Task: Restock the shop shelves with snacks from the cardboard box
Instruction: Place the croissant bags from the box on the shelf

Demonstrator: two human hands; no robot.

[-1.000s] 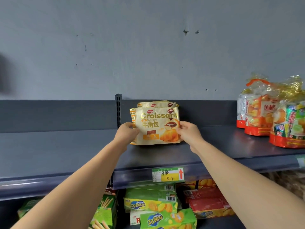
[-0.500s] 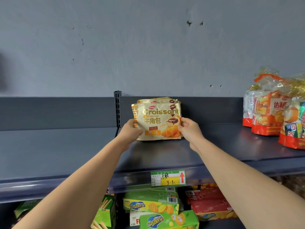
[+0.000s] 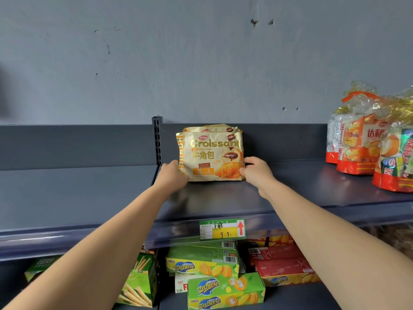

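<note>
— How did the hands sit on it?

— The left hand (image 3: 173, 173) gripped the lower left edge of the cream-and-gold foil croissant packet (image 3: 212, 155), fingers curled round it. The right hand (image 3: 254, 173) pinched the lower right edge, thumb on the front. Neither was spread wide.

— And the packet itself?

— It stood upright on the dark grey metal top shelf (image 3: 223, 198), its bottom seam on the deck. It was just in front of a second packet of the same kind (image 3: 210, 128), which leaned on the grey back panel (image 3: 279, 142). Both stood above the green-and-yellow price label (image 3: 222, 228) on the shelf's lip.

— What would a good finish have called for?

— Probably pressing it flat against the one behind, face square to the front. Then both grips could loosen together so the soft bag did not slump forward. The contents looked crushable, so a light squeeze suited.

— Anything nearby to mind?

— The black slotted upright (image 3: 157, 139) was just beside the left hand. The orange cellophane-wrapped cake bags (image 3: 357, 144) sat well apart to the right, and the green cardboard biscuit boxes (image 3: 223, 289) lay on the shelf below. The cardboard box was out of view.
</note>
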